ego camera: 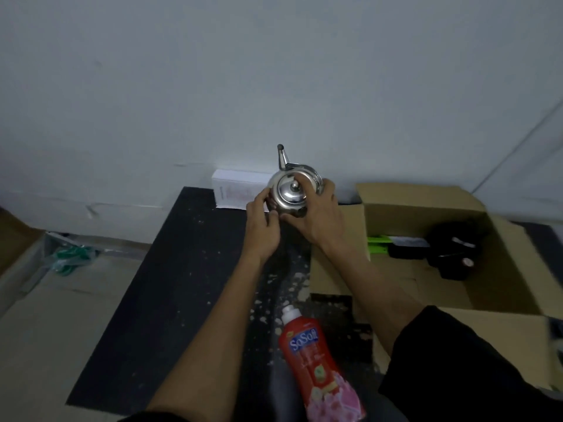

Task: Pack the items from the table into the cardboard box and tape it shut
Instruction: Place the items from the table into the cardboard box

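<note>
Cardboard box (420, 208) stands open at the right of the black bench (182, 269), its flaps spread outward and one flap lying across the bench top toward the person. Inside it, near the far wall, lie a black item (454, 254) and a green-edged pack (380, 245) just beside it; what they are is too blurred to tell. Bench itself is dark and speckled with pale flecks, set against a pale wall. Nearest the person, a red bottle (316, 367) with a white cap and pink flowered label lies on the bench between the two forearms, cap pointing away. At the bench's far edge a white carton (231, 190) rests against the wall, partly hidden by the kettle.

Steel kettle (289, 193) is held between both hands above the far part of the bench, left of the box, seen from above with its lid knob up and spout pointing away toward the wall. The left hand (262, 226) grips its lower left side, fingers curled against the body. The right hand (316, 214) wraps the right side from above, fingers bent over the rim beside the handle. Both thumbs meet at the kettle's near side.
</note>
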`<state>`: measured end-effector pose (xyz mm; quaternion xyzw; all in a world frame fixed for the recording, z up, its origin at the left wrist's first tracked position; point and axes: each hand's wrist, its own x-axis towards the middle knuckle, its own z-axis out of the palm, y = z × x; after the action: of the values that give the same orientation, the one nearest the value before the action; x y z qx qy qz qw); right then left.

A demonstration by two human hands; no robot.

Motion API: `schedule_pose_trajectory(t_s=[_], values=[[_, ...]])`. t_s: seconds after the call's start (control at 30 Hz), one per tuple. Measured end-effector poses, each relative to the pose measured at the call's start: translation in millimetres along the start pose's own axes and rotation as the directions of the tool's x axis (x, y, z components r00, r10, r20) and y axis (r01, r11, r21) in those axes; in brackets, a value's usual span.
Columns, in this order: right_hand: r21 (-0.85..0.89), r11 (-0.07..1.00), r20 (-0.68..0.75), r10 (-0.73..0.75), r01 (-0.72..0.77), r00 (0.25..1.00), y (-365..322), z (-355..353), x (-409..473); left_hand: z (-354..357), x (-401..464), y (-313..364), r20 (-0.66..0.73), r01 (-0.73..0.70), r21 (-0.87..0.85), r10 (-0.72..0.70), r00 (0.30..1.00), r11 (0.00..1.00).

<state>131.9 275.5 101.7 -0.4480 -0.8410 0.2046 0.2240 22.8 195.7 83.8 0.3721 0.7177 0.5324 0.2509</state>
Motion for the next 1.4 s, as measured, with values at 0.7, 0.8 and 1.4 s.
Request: schedule_pose_trajectory(t_s=[0.7, 0.8, 1.4], values=[[-0.020, 0.871, 0.093, 0.491, -0.492, 0.866, 193.1, -133.0, -133.2, 208.7, -101.2, 52.4, 0.474, -0.458, 0.528, 0.200, 0.857, 0.715], [-0.018, 0.849, 0.159, 0.523, -0.528, 0.837, 204.5, -129.2, -132.5, 213.2, -99.4, 47.8, 0.583, -0.550, 0.630, 0.135, 0.801, 0.548], [-0.145, 0.827, 0.388, 0.553, -0.543, 0.738, 232.7, -109.3, -107.6, 235.8, -88.0, 47.4, 0.664, -0.648, 0.745, -0.081, 0.743, 0.160]])
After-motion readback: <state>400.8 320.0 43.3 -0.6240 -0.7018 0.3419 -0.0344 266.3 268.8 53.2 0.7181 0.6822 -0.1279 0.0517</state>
